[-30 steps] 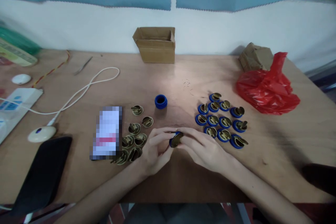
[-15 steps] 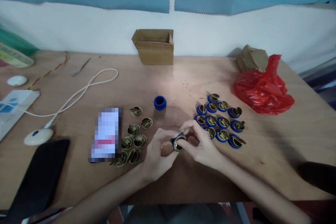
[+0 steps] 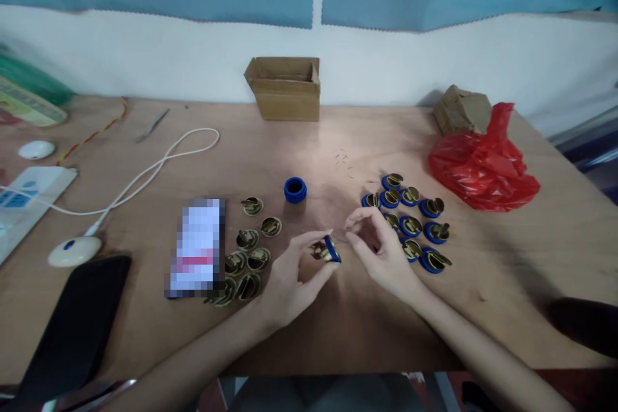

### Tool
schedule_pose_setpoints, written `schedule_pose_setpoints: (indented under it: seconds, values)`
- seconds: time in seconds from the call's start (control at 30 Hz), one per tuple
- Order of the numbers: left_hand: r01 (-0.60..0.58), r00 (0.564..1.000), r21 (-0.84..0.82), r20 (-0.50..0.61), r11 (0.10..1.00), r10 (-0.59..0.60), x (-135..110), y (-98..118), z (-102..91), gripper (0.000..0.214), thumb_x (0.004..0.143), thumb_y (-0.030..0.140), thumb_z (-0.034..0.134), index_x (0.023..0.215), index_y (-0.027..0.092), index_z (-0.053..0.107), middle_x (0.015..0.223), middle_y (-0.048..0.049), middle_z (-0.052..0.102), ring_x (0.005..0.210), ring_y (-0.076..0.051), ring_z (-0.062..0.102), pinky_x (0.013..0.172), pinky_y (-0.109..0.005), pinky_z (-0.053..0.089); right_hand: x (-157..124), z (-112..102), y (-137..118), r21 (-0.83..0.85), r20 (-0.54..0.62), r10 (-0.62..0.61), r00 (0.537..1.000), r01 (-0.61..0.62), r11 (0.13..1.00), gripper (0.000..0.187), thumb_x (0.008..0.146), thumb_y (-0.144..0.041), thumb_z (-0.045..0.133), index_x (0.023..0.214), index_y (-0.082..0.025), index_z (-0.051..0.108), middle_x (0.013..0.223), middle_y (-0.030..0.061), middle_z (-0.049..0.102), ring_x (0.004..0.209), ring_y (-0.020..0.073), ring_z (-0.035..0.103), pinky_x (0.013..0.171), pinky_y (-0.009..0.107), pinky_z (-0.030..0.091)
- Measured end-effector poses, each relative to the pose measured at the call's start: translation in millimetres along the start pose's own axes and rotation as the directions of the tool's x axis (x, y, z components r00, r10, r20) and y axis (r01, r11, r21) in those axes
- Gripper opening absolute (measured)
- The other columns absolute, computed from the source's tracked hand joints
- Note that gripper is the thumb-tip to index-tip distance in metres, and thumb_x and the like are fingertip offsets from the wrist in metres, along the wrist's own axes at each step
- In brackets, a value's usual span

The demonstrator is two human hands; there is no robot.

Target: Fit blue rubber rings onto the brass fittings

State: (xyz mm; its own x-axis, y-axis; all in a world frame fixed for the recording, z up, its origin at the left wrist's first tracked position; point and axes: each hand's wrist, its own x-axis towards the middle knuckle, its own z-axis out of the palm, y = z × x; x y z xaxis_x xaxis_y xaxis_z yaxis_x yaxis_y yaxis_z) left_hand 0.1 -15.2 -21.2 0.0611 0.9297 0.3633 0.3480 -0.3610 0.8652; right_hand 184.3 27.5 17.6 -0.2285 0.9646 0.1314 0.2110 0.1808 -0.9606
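Observation:
My left hand (image 3: 294, 277) pinches a small brass piece with a blue ring (image 3: 328, 250) on it, held just above the wooden table (image 3: 338, 328). My right hand (image 3: 379, 248) hovers close beside it to the right, fingers apart and curled, holding nothing. Right of my right hand lies a cluster of several brass pieces fitted with blue rings (image 3: 415, 222). To the left of my left hand sits a group of several bare brass pieces (image 3: 248, 257). A stack of blue rings (image 3: 295, 189) stands farther back at the middle.
An open cardboard box (image 3: 284, 87) stands at the back. A red plastic bag (image 3: 483, 164) and a brown packet (image 3: 461, 109) lie back right. A blurred card (image 3: 197, 246), a black phone (image 3: 72, 322), a white cable (image 3: 159, 161) and a white round device (image 3: 74, 251) lie left.
Both hands held the ringed brass piece together before. Now my right hand has let go and drawn slightly right, and my left hand alone holds the piece, turned on edge.

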Motion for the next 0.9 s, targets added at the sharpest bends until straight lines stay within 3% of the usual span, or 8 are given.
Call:
schedule_pose_setpoints:
  seconds: [0.23, 0.37, 0.47, 0.57, 0.67, 0.73, 0.8, 0.9]
  values:
    - [-0.2, 0.975, 0.212, 0.139, 0.957, 0.173, 10.1, 5.7, -4.4, 0.028, 0.083, 0.009, 0.069, 0.108, 0.021, 0.063, 0.114, -0.0068, 0.072, 0.105, -0.021, 0.068, 0.092, -0.036, 0.058, -1.4, -2.3, 0.4, -0.073, -0.082, -0.038, 0.996, 0.032, 0.997, 0.003, 0.097, -0.022, 0.053, 0.095, -0.024, 0.055, 0.081, -0.0009, 0.057, 0.07, 0.0144, 0.056, 0.064, 0.028, 0.046]
    - [-0.265, 0.926, 0.291, 0.344, 0.919, 0.158, 7.1, 1.2, -1.2, 0.037, 0.09, 0.015, 0.065, 0.126, 0.021, 0.059, 0.118, -0.0092, 0.071, 0.105, -0.025, 0.067, 0.092, -0.043, 0.059, -1.3, -4.3, 1.0, -0.123, -0.092, -0.061, 0.994, 0.049, 0.991, 0.005, 0.097, -0.021, 0.053, 0.093, -0.024, 0.055, 0.082, -0.0012, 0.058, 0.068, 0.0136, 0.056, 0.062, 0.027, 0.045]
    - [-0.255, 0.894, 0.3, 0.434, 0.919, 0.107, 1.8, -1.4, 2.7, 0.055, 0.097, 0.021, 0.058, 0.149, 0.023, 0.04, 0.139, -0.0118, 0.061, 0.122, -0.028, 0.062, 0.102, -0.046, 0.056, 2.1, -14.8, -3.4, -0.206, -0.082, -0.102, 0.991, 0.083, 0.975, 0.005, 0.096, -0.02, 0.053, 0.094, -0.023, 0.055, 0.074, -0.0038, 0.053, 0.061, 0.0118, 0.051, 0.057, 0.025, 0.041]
    - [-0.137, 0.915, 0.276, 0.403, 0.951, 0.015, -2.2, -3.0, 5.3, 0.063, 0.1, 0.024, 0.052, 0.156, 0.025, 0.024, 0.156, -0.0131, 0.044, 0.138, -0.025, 0.053, 0.111, -0.042, 0.051, 5.6, -29.0, -11.9, -0.277, 0.109, -0.109, 0.988, 0.135, 0.951, 0.005, 0.095, -0.018, 0.053, 0.094, -0.023, 0.055, 0.061, -0.008, 0.043, 0.053, 0.0101, 0.043, 0.052, 0.024, 0.035]
    - [-0.105, 0.944, 0.359, 0.329, 0.927, -0.021, -2.9, -6.2, 5.8, 0.054, 0.1, 0.026, 0.051, 0.151, 0.021, 0.033, 0.155, -0.016, 0.043, 0.141, -0.028, 0.048, 0.113, -0.045, 0.048, 4.1, -32.4, -19.5, -0.269, 0.396, -0.062, 0.916, 0.18, 0.946, 0.007, 0.095, -0.017, 0.053, 0.094, -0.022, 0.058, 0.06, -0.0087, 0.046, 0.049, 0.0082, 0.042, 0.049, 0.022, 0.034]
    - [-0.138, 0.955, 0.463, 0.296, 0.876, -0.006, -2.3, -10.0, 5.3, 0.048, 0.098, 0.026, 0.053, 0.144, 0.016, 0.043, 0.15, -0.019, 0.048, 0.141, -0.033, 0.047, 0.114, -0.052, 0.046, -0.9, -24.3, -20.8, -0.289, 0.501, -0.045, 0.864, 0.216, 0.933, 0.011, 0.093, -0.015, 0.053, 0.095, -0.022, 0.061, 0.066, -0.0067, 0.055, 0.05, 0.0077, 0.047, 0.051, 0.021, 0.037]
    - [-0.176, 0.958, 0.535, 0.288, 0.827, 0.017, -1.9, -14.2, 4.7, 0.046, 0.094, 0.023, 0.054, 0.139, 0.012, 0.048, 0.147, -0.0215, 0.051, 0.141, -0.037, 0.046, 0.114, -0.055, 0.044, -8.0, -11.1, -18.1, -0.396, 0.516, -0.061, 0.855, 0.3, 0.868, 0.014, 0.092, -0.013, 0.051, 0.094, -0.02, 0.063, 0.073, -0.003, 0.062, 0.056, 0.0101, 0.055, 0.055, 0.023, 0.04]
    - [-0.188, 0.961, 0.583, 0.275, 0.791, 0.026, -1.9, -18.1, 5.1, 0.047, 0.092, 0.022, 0.052, 0.138, 0.009, 0.05, 0.15, -0.0228, 0.048, 0.143, -0.036, 0.043, 0.115, -0.054, 0.043, -17.1, 6.4, -9.0, -0.626, 0.439, -0.118, 0.891, 0.397, 0.671, 0.016, 0.094, -0.015, 0.047, 0.091, -0.016, 0.063, 0.083, 0.005, 0.069, 0.065, 0.0171, 0.064, 0.056, 0.027, 0.041]
